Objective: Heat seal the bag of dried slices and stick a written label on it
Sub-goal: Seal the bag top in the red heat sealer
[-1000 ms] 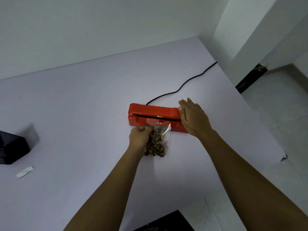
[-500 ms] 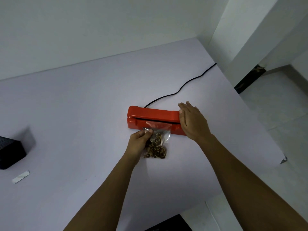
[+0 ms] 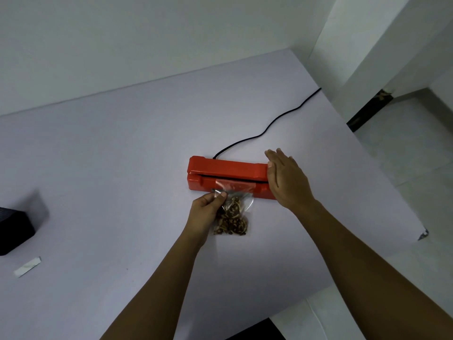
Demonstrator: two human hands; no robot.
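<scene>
- So the red heat sealer (image 3: 228, 176) sits on the pale table (image 3: 122, 168), long axis running left-right across the person's view, black power cord (image 3: 267, 130) trailing off the back toward the far right edge.
- The clear bag of dried slices (image 3: 232, 214) lies just in front of it, pointing straight at the person. Its open mouth is tucked into the slot under the sealer's lid, the brown slices bunched at the near end.
- Left hand (image 3: 208, 212) is pinching the bag's left edge, thumb and fingers closed on the plastic right by the sealer's front.
- Right hand (image 3: 286, 182) is flat, fingers together, palm down on the right end of the lid. Hard to say how hard it's pressing.
- The bag crosses the seal bar at right angles and the right hand is already on the lid, so that's probably the hand that presses down while the left keeps the mouth straight.
- A white label strip (image 3: 27, 266) lies way off to the left by a black box (image 3: 14, 231), nearer the left hand for later.
</scene>
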